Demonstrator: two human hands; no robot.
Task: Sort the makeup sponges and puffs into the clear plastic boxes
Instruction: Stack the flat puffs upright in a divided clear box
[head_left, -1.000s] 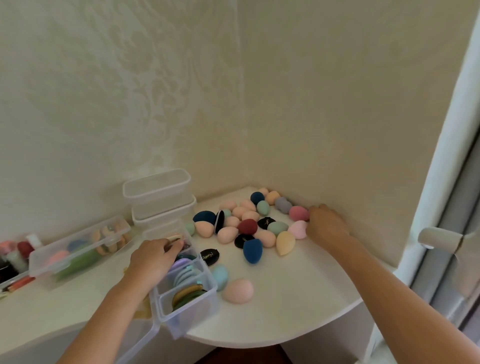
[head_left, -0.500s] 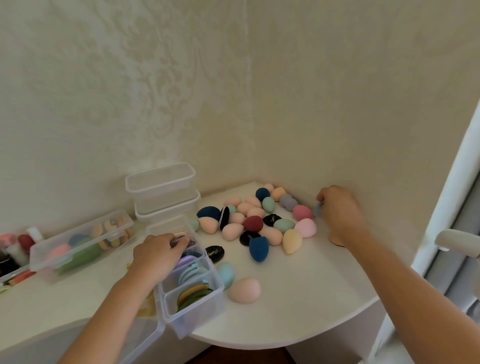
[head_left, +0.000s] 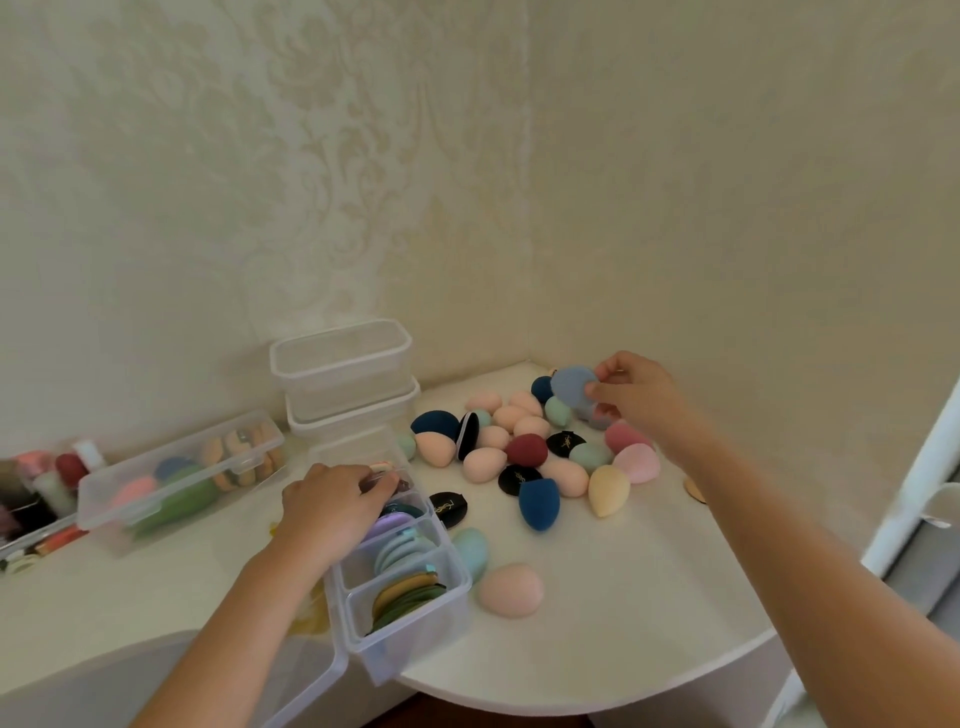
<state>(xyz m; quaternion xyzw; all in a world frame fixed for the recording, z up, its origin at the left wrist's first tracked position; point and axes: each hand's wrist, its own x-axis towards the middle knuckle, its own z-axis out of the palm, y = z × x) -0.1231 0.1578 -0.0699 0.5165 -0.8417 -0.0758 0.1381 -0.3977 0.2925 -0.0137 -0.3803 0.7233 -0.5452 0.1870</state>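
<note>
- worktop (head_left: 597, 649): a pile of sponges (head_left: 524, 449) is left unsorted, judged to be most of the task.
- divided box (head_left: 457, 577): compartments are partly filled with flat puffs.
- left grip (head_left: 332, 501): curled over the box's far end — any hold cannot be told.
- right grip (head_left: 641, 395): a blue-grey puff (head_left: 570, 387) is pinched above the pile.

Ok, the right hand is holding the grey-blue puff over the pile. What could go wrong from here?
The divided box seems to overhang the table edge at its near end; pressure from the left hand might tip it. The right hand pinches the grey-blue puff by its edge, so it could drop among the loose sponges. The right forearm hangs over a tan puff and might sweep it.
</note>
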